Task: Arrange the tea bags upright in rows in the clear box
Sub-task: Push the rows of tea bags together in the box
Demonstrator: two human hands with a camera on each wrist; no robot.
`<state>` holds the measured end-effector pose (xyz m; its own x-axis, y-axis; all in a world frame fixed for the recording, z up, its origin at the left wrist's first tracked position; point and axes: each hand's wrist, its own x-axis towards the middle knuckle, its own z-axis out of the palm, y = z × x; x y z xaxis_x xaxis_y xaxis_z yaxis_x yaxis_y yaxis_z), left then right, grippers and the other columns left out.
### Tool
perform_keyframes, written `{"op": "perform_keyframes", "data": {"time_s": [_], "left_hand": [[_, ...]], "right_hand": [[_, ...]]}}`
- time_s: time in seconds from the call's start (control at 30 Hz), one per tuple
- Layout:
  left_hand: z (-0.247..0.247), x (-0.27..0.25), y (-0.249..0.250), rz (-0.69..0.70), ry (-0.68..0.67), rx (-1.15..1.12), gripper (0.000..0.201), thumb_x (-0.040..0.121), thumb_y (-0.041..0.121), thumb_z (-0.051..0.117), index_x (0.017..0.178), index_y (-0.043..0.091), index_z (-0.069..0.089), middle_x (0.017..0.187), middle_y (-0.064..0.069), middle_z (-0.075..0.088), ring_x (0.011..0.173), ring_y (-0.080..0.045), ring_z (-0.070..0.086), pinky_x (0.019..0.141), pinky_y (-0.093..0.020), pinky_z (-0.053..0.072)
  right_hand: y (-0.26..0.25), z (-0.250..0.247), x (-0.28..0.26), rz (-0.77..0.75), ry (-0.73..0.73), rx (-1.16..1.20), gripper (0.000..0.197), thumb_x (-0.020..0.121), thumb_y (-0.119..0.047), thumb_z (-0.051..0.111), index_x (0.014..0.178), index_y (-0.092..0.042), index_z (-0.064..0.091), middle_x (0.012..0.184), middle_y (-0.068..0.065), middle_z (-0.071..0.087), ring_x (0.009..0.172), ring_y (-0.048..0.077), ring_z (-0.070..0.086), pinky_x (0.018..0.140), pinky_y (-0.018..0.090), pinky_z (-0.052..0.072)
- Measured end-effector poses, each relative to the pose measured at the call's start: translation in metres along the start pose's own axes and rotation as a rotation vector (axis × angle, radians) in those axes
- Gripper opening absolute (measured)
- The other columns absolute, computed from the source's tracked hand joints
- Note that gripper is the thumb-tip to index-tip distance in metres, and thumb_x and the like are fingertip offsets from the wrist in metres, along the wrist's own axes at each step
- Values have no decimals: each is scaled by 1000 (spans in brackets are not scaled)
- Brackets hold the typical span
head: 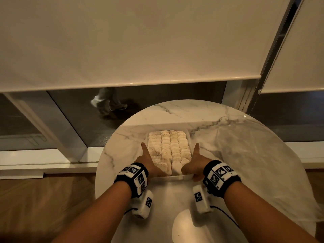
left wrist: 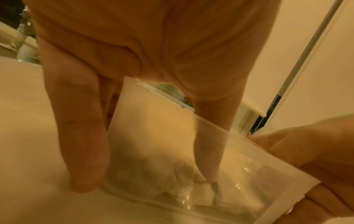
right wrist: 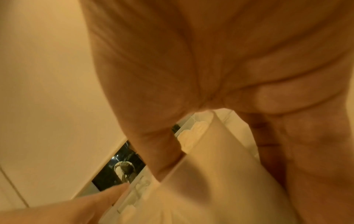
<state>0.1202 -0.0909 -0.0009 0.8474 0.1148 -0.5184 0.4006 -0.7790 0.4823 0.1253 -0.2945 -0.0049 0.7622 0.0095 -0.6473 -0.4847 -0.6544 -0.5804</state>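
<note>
A clear box (head: 175, 177) stands in the middle of the round marble table, packed with several rows of pale tea bags (head: 169, 148) standing upright. My left hand (head: 150, 162) holds the box's near left corner, its index finger straight along the left wall. My right hand (head: 194, 160) mirrors it at the near right corner. In the left wrist view the thumb reaches inside the box wall (left wrist: 153, 136) above the tea bags (left wrist: 191, 189), with a finger outside. The right wrist view shows the same grip on the wall (right wrist: 210, 174).
The marble table (head: 175, 113) ends close on the left and far side. A crumpled clear plastic sheet (head: 254, 163) lies on its right half. Beyond it are a roller blind, a window and a passer-by's legs (head: 108, 100) outside.
</note>
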Motion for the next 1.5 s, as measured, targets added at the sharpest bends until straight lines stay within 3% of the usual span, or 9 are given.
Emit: {"op": "perform_keyframes", "data": {"time_s": [0.07, 0.17, 0.43, 0.6, 0.77, 0.97, 1.07, 1.17, 1.5], "left_hand": [[-3, -4, 2, -9, -30, -49, 158, 58, 49, 90, 142, 33, -43, 150, -6, 43, 119, -29, 59, 95, -40, 55], [-3, -3, 3, -19, -44, -31, 160, 57, 49, 91, 140, 32, -45, 151, -7, 42, 119, -29, 59, 97, -42, 54], [8, 1, 6, 9, 57, 121, 162, 58, 56, 90, 142, 22, -44, 135, -14, 56, 106, -28, 65, 86, -38, 59], [12, 3, 5, 20, 97, 176, 158, 62, 54, 89, 145, 18, -41, 135, -15, 57, 113, -27, 63, 90, -35, 55], [12, 5, 4, 27, 100, 175, 156, 63, 56, 87, 146, 18, -40, 131, -14, 59, 110, -27, 64, 87, -34, 54], [4, 1, 3, -6, 43, 55, 161, 57, 50, 92, 142, 29, -43, 140, -11, 53, 111, -29, 63, 91, -41, 57], [0, -3, 2, -4, 20, 21, 161, 57, 49, 92, 144, 30, -42, 146, -9, 47, 115, -28, 61, 94, -40, 56], [3, 1, 1, 8, 62, 57, 161, 58, 51, 92, 144, 27, -41, 145, -11, 50, 114, -29, 62, 92, -40, 56], [4, 2, -1, -2, 45, 32, 157, 59, 53, 90, 145, 31, -40, 142, -12, 50, 109, -29, 63, 87, -40, 59]], "right_hand": [[-1, -3, -1, 20, -43, 99, 128, 78, -14, 68, 147, -34, -37, 132, 19, 55, 85, 32, 69, 83, 49, 61], [-3, -5, -5, 22, -72, 140, 127, 82, -16, 72, 150, -35, -33, 151, 20, 39, 95, 36, 68, 82, 46, 61], [2, 11, 12, -52, 139, -84, 149, 67, -28, 88, 148, -30, -37, 135, 17, 57, 111, 33, 64, 93, 47, 57], [3, 14, 15, -81, 190, -123, 150, 67, -26, 89, 148, -29, -37, 128, 17, 60, 104, 32, 66, 88, 46, 59], [6, 20, 18, -89, 251, -146, 153, 64, -38, 90, 149, -25, -36, 124, 15, 63, 100, 29, 67, 82, 43, 61], [9, 11, 16, -98, 104, -19, 147, 69, -31, 88, 150, -29, -34, 137, 11, 55, 104, 28, 66, 83, 44, 62], [12, 3, 16, -125, 25, 63, 130, 67, -22, 88, 155, -40, -6, 132, 1, 53, 101, 24, 65, 68, 47, 64], [12, 2, 17, -120, 43, 59, 108, 63, -12, 87, 146, -35, 21, 122, 2, 55, 101, 28, 64, 63, 50, 63], [12, 6, 17, -115, 147, -36, 87, 73, -7, 75, 144, -26, 28, 112, 9, 59, 86, 28, 66, 58, 47, 63]]}}
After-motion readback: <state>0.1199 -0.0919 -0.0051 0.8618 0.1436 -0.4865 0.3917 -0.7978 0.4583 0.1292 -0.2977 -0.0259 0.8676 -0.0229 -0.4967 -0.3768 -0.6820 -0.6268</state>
